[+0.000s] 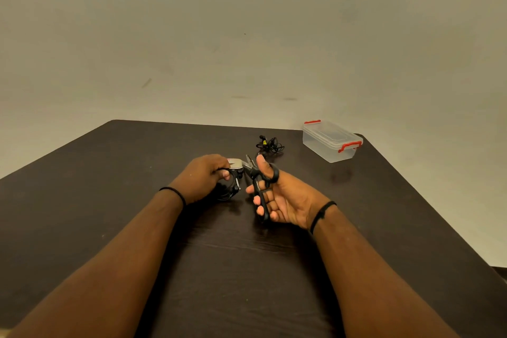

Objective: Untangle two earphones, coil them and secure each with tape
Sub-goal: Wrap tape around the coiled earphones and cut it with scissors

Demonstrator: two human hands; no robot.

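Observation:
My left hand (204,177) grips a coiled black earphone (231,185) just above the table, with a pale strip of tape (235,163) sticking out past its fingers. My right hand (282,197) holds black-handled scissors (258,186), thumb through one loop and fingers curled round the other handle. The scissor blades are parted and point at the tape strip. A second black earphone (267,144) lies bundled on the table beyond both hands; whether it is tied I cannot tell.
A clear plastic box (330,140) with a closed lid and red clips stands at the back right of the dark wooden table (109,173). A plain wall rises behind the table's far edge.

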